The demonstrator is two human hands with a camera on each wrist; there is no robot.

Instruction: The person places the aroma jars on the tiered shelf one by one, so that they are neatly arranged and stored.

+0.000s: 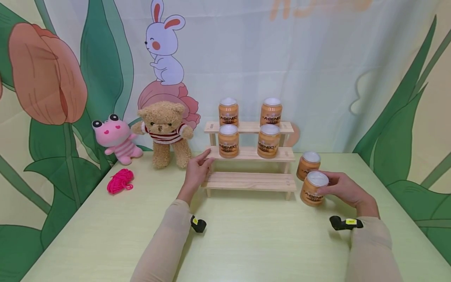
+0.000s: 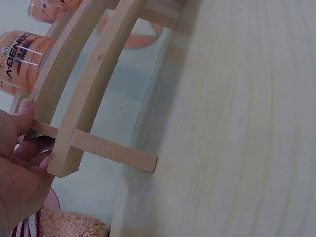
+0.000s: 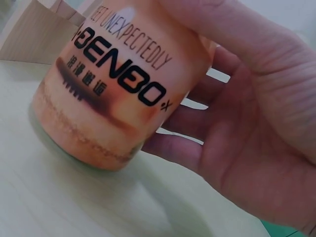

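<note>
My head camera looks forward and down over my left hand (image 1: 196,172) and right hand (image 1: 346,190); each wrist camera (image 1: 199,225), close in, shares the rack (image 1: 250,182) beyond.

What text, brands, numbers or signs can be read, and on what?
"MEET UNEXPECTEDLY": the shelf can near the left hand.
"A·BENBO": all four cans on the wooden stand; partly, the held can.
"浪漫邂逅": the held can, in the right hand.
Too small: finer can print, yellow labels by the wrists, marks on the stand.
Cut off: orange lettering on the backdrop.
</note>
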